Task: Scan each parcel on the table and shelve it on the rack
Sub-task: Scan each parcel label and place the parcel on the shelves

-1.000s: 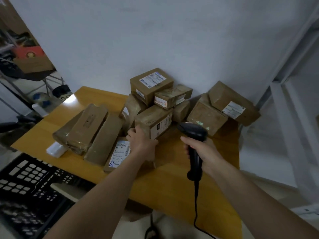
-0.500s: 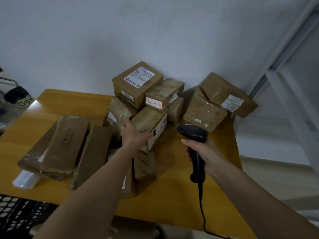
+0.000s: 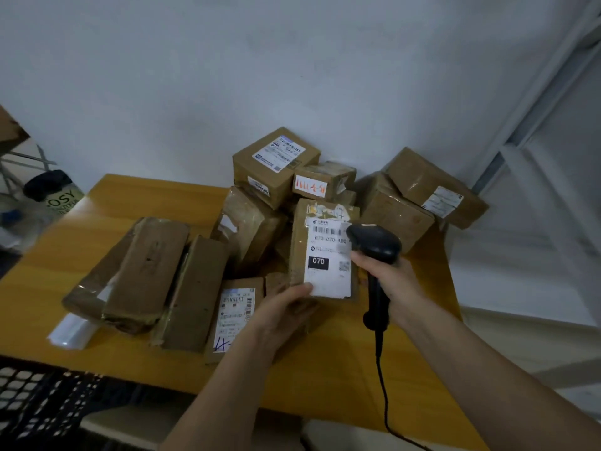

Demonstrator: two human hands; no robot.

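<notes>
Head view: the parcel point(image 3: 325, 252) marked 070 is tilted up above the wooden table point(image 3: 97, 222), label facing the camera, with the left hand point(image 3: 279, 315) gripping its lower edge. Just beside it, the right hand point(image 3: 387, 278) is wrapped round the scanner point(image 3: 374, 252), whose head overlaps the label's right edge. So close and angled, the scan may well miss the barcode; the one-edge grip could let the parcel slip onto the pile point(image 3: 276, 170) behind

The left hand point(image 3: 279, 315) covers the lower left corner of the held parcel point(image 3: 325, 252), and the scanner point(image 3: 374, 245) overlaps its label's right edge. Fine label print is too blurred to read. Behind that parcel, several boxes are partly hidden.
</notes>
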